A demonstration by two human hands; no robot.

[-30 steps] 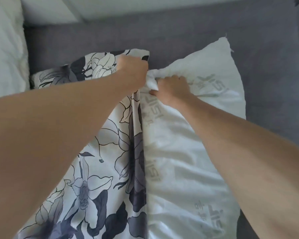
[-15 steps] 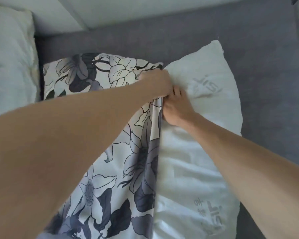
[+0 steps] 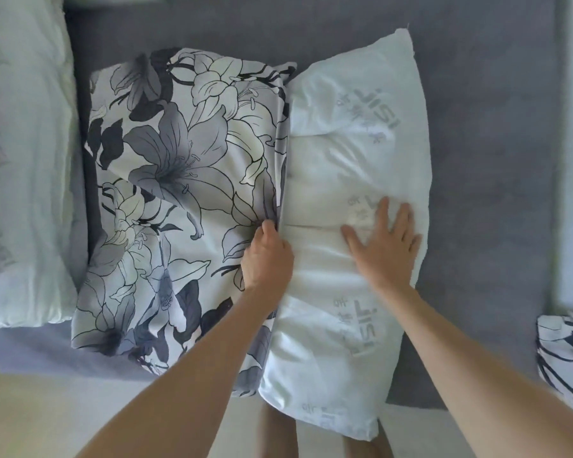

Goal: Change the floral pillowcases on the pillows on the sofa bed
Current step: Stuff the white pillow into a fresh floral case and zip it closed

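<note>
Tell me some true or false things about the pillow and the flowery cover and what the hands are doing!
1. The right hand lies flat on the white pillow, fingers spread. True.
2. The left hand rests open on the sofa. False: it pinches the open edge of the flowery cover.
3. The white pillow is fully inside the flowery cover. False: much of it is bare, sticking out to the right.
4. Another white pillow lies at the far left. True.
5. The sofa bed is bright red. False: it is grey.
</note>
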